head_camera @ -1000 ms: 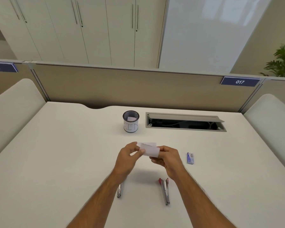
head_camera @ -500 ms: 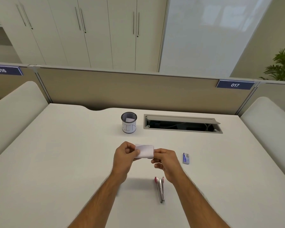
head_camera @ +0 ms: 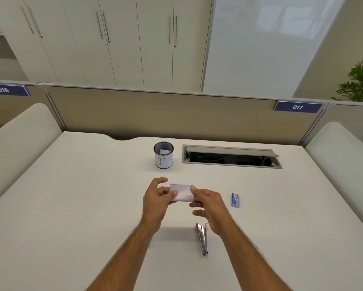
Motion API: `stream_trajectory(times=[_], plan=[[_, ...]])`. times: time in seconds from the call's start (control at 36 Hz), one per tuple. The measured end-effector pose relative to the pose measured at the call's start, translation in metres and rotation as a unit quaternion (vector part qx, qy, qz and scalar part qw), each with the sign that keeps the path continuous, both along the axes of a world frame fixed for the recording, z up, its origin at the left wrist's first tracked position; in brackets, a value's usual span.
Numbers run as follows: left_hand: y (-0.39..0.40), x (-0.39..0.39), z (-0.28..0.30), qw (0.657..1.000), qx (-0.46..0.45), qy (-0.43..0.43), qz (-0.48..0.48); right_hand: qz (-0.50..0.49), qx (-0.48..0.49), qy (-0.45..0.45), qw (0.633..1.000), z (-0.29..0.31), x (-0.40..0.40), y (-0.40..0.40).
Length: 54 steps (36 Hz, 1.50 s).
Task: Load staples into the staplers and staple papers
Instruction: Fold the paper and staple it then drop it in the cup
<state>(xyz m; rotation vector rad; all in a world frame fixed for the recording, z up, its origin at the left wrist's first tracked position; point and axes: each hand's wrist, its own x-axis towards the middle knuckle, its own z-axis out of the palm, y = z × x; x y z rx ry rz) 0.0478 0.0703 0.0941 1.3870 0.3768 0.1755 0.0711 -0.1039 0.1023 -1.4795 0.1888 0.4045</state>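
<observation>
Above the middle of the desk (head_camera: 71,206), a small white paper (head_camera: 181,192) is held up between both hands, clear of the surface. It is pinched at its left edge by the left hand (head_camera: 156,201), thumb on the near face and fingers curled behind, with the index finger raised above. Its right edge is pinched by the right hand (head_camera: 211,208) between thumb and forefinger, while the lower fingers are loosely spread and touch nothing. A stapler (head_camera: 203,238) with pink ends is seen lying on the desk just below the right hand, opened out flat, apart from both hands. A small blue staple box (head_camera: 235,199) lies to the right of the hands, well apart from the stapler. Farther back, a cup (head_camera: 163,155) with a slip of paper inside stands beside an open cable tray (head_camera: 232,157) set into the desk.
</observation>
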Motion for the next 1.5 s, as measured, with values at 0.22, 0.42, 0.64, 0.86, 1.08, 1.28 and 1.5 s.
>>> stream_trajectory(times=[0.22, 0.42, 0.64, 0.86, 1.08, 1.28, 1.5], plan=[[-0.002, -0.001, 0.001, 1.0, 0.02, 0.005, 0.002, 0.024, 0.031, -0.003, 0.999, -0.003, -0.005, 0.01], [-0.001, -0.003, 0.003, 1.0, 0.012, 0.006, 0.003, 0.002, 0.06, 0.005, 0.998, -0.007, -0.006, 0.018], [0.0, -0.006, 0.006, 1.0, 0.017, 0.0, -0.021, -0.028, 0.033, -0.025, 0.999, -0.007, -0.004, 0.022], [0.002, -0.011, 0.001, 0.992, 0.088, 0.026, -0.082, -0.032, 0.034, -0.033, 0.998, -0.002, -0.004, 0.017], [0.005, -0.009, 0.0, 0.994, 0.088, 0.045, -0.052, -0.089, 0.059, -0.008, 0.994, -0.01, -0.006, 0.02], [0.009, -0.01, -0.004, 0.991, 0.098, 0.066, -0.057, -0.123, 0.022, -0.023, 0.992, -0.008, -0.007, 0.024], [0.027, -0.014, -0.003, 0.985, 0.104, 0.092, -0.103, -0.074, -0.055, -0.07, 0.993, -0.005, -0.003, 0.03]])
